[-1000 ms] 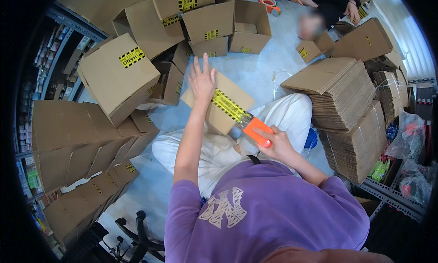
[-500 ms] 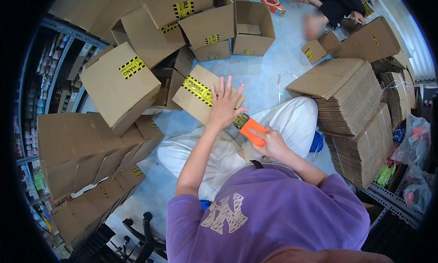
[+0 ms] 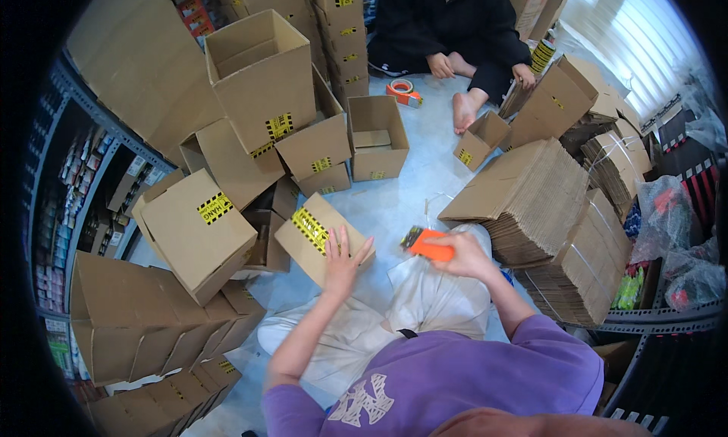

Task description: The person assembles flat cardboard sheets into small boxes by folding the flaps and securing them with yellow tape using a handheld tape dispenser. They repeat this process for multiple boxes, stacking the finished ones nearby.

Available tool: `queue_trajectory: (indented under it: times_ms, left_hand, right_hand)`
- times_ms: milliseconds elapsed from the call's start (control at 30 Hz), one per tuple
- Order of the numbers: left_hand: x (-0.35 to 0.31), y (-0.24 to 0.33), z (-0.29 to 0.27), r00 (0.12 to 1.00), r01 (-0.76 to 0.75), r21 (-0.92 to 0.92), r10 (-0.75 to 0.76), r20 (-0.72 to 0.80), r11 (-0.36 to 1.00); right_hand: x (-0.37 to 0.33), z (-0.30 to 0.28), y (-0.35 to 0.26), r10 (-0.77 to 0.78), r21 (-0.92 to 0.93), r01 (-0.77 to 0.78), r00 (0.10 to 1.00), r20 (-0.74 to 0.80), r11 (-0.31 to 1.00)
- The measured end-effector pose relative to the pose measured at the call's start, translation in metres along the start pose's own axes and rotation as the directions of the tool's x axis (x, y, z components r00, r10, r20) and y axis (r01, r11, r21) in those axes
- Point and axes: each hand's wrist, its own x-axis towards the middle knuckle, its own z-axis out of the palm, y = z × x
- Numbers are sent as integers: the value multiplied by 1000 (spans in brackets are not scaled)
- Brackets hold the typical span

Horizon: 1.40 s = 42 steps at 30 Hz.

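Observation:
I sit on the floor in white trousers and a purple top. My left hand point(image 3: 345, 260) lies flat, fingers spread, on a small closed cardboard box point(image 3: 312, 236) with a yellow-and-black striped label, at the edge of the box pile. My right hand point(image 3: 462, 256) grips an orange tape dispenser point(image 3: 425, 244) over my right knee, a little apart from the box.
Assembled cardboard boxes point(image 3: 199, 232) are heaped to my left and ahead, some open-topped point(image 3: 377, 135). Stacks of flat cartons point(image 3: 546, 217) stand at my right. Another person point(image 3: 455, 27) sits barefoot opposite, with an orange tape dispenser point(image 3: 403, 92) beside them. Shelving point(image 3: 53, 209) lines the left.
My left hand has carried the small labelled box off my lap leftward to the pile. The right hand with the dispenser has drawn away from the box.

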Motion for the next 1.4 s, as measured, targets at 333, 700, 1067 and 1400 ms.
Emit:
queue_trajectory:
  times_ms: [333,700,1067,1400]
  left_hand:
    - [-27,-63,-43,574,-760,-202,784,236,618]
    - [49,-63,-32,625,-751,-196,775,94,630]
    - [56,1,-90,963,240,-953,-78,258,-183]
    - [93,-64,-18,957,282,-369,-288,38,886]
  right_hand:
    - [-8,-3,19,-376,87,441,840,-391,893]
    - [9,16,19,-400,180,542,770,-497,821]
    - [1,60,-1,-461,-28,553,666,-587,833]
    - [3,64,-2,-329,40,444,717,-614,895]
